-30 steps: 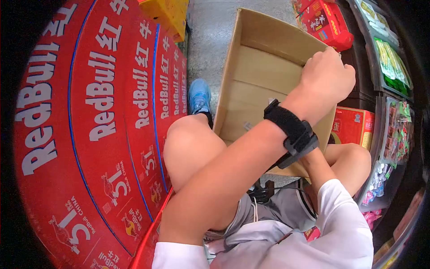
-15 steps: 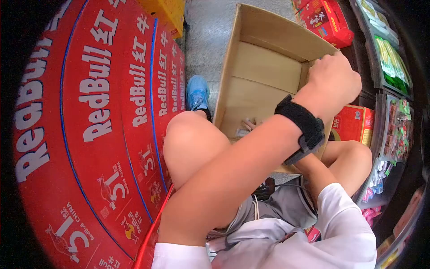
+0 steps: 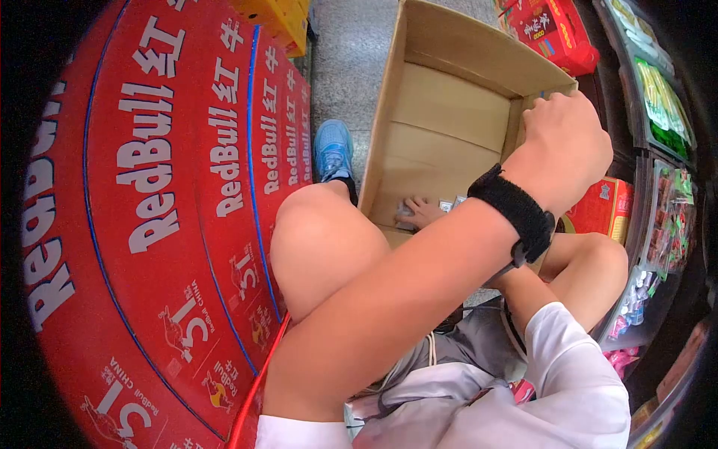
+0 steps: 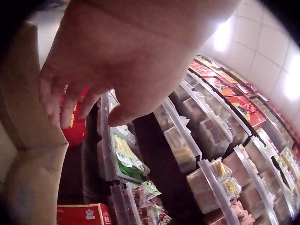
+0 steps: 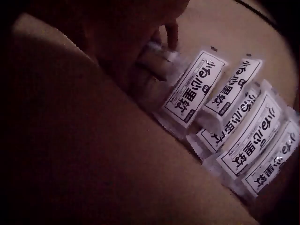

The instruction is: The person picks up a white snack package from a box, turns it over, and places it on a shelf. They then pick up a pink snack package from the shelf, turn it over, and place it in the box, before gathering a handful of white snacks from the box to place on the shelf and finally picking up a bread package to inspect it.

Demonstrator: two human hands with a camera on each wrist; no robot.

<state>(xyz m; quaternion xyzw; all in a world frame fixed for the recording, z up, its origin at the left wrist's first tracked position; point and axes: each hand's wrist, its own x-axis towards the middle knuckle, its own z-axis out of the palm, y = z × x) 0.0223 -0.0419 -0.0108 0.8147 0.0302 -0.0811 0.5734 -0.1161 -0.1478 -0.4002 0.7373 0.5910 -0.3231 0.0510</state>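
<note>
Inside the cardboard box (image 3: 449, 97), my right hand (image 3: 422, 213) reaches the floor of the box from under my left forearm. Its fingers pinch a small clear-wrapped snack packet (image 5: 157, 58), partly hidden by the hand in the right wrist view. Several like packets with white, black-lettered labels, such as this packet (image 5: 194, 91), lie in a slanting row beside it. Over the far right corner of the box is my left hand (image 3: 568, 146), crossed above the right arm. In the left wrist view its fingers hang loosely bent, overlapping the box rim.
Stacked red Red Bull cartons (image 3: 157, 150) wall off the left side. Shelf bins of bagged snacks (image 3: 666, 217) line the right, with red gift boxes (image 3: 550, 34) behind the cardboard box. My bent knees (image 3: 321, 232) flank the near end of the cardboard box.
My right hand has come into sight from under the left forearm, with a packet at its fingers. The left hand has shifted right and slightly down.
</note>
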